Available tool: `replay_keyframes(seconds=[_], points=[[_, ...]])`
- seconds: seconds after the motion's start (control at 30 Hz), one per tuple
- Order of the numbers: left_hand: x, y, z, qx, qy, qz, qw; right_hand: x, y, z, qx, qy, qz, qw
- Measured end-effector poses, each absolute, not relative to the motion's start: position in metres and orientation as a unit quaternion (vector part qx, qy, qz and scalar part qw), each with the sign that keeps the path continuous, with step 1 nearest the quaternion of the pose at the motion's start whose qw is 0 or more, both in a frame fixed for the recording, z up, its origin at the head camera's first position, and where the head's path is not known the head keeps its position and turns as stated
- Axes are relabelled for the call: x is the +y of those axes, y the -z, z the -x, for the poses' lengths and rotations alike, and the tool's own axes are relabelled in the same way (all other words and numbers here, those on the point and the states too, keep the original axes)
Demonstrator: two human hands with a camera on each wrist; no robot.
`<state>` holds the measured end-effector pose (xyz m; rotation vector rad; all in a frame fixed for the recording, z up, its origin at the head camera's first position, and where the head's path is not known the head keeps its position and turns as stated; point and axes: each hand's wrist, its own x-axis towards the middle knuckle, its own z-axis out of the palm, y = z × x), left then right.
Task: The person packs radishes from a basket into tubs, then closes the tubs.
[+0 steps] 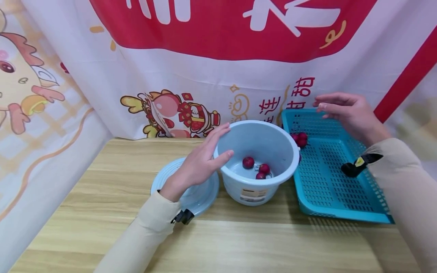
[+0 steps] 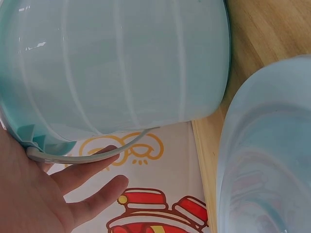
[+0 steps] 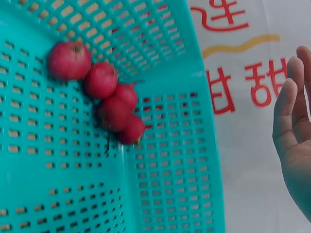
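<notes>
In the head view a light blue bucket [image 1: 232, 187] stands upright, with 3 small round red fruits [image 1: 248, 162] on its floor. My left hand [image 1: 205, 157] rests at the bucket's left rim, its fingers extended. Its fingers touch or lie close to the thin bail handle [image 2: 92, 156] in the left wrist view. Over the back of a teal perforated basket [image 1: 324, 170] hovers my right hand [image 1: 351, 113], holding nothing, with fingers loosely extended. Several more red fruits [image 3: 101, 80] cluster in one corner of that basket, right beside the bucket.
A round light blue lid [image 1: 208, 195] lies on the wooden table [image 1: 102, 212], left of the bucket and partly under my left forearm. Printed cloth [image 1: 205, 72] hangs behind the table and along its left side. The basket nearly touches the bucket's right side.
</notes>
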<state>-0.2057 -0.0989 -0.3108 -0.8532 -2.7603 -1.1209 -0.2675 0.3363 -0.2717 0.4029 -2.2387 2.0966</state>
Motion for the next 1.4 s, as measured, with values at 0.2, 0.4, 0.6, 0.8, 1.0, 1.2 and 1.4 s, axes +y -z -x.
replay_keyframes(seconds=[0.2,0.4,0.6,0.8,1.0,1.2,1.4], points=[[-0.101,0.312,0.206,-0.889,0.366,0.275,0.022,0.345,0.288,0.280,-0.744,-0.662,-0.085,0.021],[-0.100,0.312,0.206,-0.888,0.365,0.279,0.024,0.342,0.312,0.292,-0.814,-0.581,-0.004,-0.023],[-0.099,0.312,0.206,-0.889,0.366,0.275,0.022,0.340,0.328,0.302,-0.842,-0.533,0.011,-0.080],[-0.098,0.311,0.207,-0.890,0.364,0.274,0.022,0.344,0.335,0.304,-0.856,-0.498,0.016,-0.139],[-0.099,0.312,0.207,-0.890,0.365,0.274,0.020,0.348,0.342,0.304,-0.870,-0.465,0.022,-0.160],[-0.100,0.311,0.206,-0.891,0.363,0.273,0.020,0.346,0.349,0.305,-0.869,-0.461,0.023,-0.176],[-0.100,0.310,0.206,-0.888,0.365,0.278,0.020,0.346,0.355,0.306,-0.875,-0.444,0.017,-0.192]])
